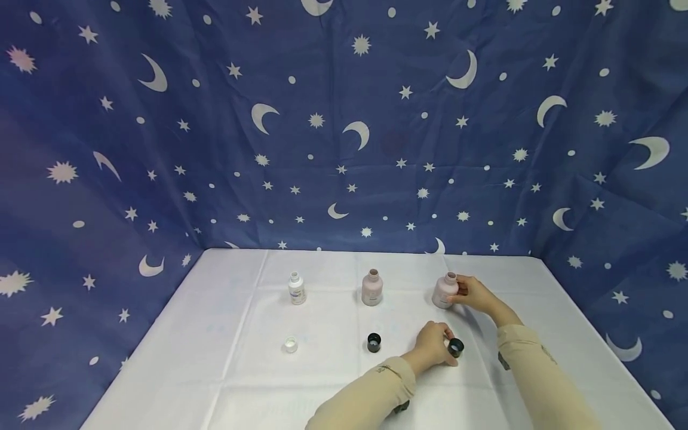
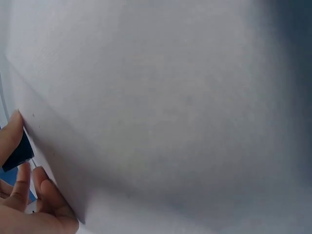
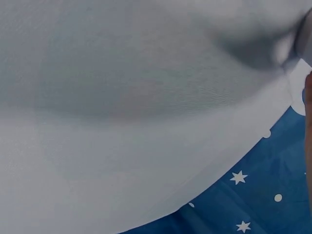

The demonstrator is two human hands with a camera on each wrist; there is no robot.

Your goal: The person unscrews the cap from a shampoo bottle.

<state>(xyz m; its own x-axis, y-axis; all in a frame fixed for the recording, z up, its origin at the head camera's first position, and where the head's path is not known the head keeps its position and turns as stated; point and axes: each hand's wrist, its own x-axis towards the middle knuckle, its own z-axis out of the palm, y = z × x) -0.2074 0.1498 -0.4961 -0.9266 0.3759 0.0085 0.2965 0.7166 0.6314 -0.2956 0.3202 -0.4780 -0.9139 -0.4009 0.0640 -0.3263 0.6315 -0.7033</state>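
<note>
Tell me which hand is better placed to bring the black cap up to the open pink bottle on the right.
Left. The left hand already pinches the black cap, while the right hand grips the pink bottle and probably steadies it upright.

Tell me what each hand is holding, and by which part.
The left hand pinches a black cap by its side wall. The right hand grips the rightmost pink bottle around its body, below the open neck.
</note>
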